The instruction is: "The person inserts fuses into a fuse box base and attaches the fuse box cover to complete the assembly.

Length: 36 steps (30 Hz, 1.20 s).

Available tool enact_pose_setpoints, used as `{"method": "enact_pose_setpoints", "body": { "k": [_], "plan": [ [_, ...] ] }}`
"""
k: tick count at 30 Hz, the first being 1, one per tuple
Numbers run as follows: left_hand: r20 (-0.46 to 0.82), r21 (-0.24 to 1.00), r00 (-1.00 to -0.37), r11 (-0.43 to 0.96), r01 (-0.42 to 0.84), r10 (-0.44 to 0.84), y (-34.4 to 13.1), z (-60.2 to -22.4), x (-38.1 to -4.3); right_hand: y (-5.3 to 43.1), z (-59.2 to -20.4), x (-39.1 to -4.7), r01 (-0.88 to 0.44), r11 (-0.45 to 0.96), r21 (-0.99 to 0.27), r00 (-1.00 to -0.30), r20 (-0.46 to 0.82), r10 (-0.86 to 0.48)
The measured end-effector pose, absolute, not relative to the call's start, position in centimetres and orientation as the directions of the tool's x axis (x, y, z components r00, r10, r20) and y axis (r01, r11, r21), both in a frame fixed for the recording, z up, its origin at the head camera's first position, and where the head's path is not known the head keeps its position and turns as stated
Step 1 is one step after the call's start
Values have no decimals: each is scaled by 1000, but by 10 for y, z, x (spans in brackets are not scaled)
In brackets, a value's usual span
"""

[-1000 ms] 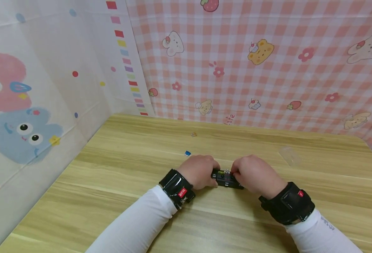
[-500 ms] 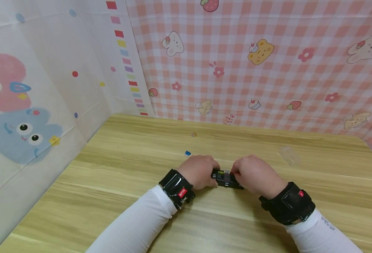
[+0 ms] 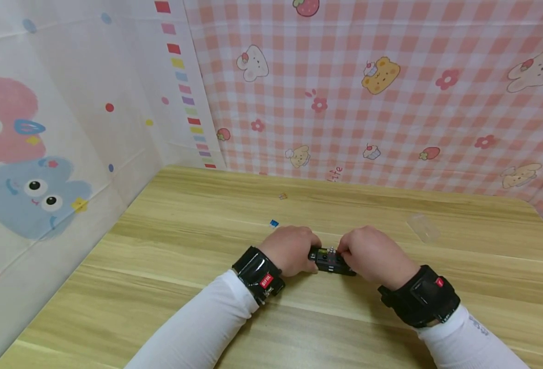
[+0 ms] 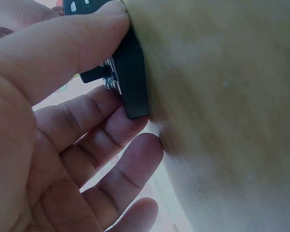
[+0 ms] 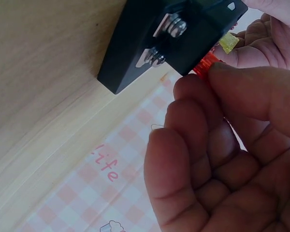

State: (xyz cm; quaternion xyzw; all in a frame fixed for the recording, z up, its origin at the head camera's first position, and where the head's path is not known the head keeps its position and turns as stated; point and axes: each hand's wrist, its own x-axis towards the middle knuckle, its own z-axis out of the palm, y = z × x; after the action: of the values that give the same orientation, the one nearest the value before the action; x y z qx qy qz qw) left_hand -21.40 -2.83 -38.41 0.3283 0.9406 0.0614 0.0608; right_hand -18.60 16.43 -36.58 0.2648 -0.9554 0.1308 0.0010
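A black fuse block (image 3: pixel 330 262) with metal screw terminals lies on the table in the head view, between both hands. My left hand (image 3: pixel 290 250) grips its left end, thumb on the near side and fingers at the far side; the left wrist view shows the thumb pressed against the black housing (image 4: pixel 134 82). My right hand (image 3: pixel 368 253) is at the block's right end. In the right wrist view its thumb and index finger pinch a translucent red blade fuse (image 5: pixel 205 63) at the block's top. Beside it a translucent yellow blade fuse (image 5: pixel 228 42) protrudes from the block.
A small blue blade fuse (image 3: pixel 274 223) lies just beyond the left hand. Farther back is a tiny orange-tinted clear piece (image 3: pixel 283 196). A clear plastic cover (image 3: pixel 423 228) lies right of the right hand. Patterned cloth (image 3: pixel 345 118) hangs behind the wooden table (image 3: pixel 184 246).
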Motion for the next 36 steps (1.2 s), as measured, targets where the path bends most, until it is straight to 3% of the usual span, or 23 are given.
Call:
{"method": "enact_pose_setpoints", "body": {
  "k": [36],
  "plan": [
    [-58,155,-767,764,626,640,-28,-384,-215,163,-368,-184,-568,798,-201,-823,152,-547]
  ]
}}
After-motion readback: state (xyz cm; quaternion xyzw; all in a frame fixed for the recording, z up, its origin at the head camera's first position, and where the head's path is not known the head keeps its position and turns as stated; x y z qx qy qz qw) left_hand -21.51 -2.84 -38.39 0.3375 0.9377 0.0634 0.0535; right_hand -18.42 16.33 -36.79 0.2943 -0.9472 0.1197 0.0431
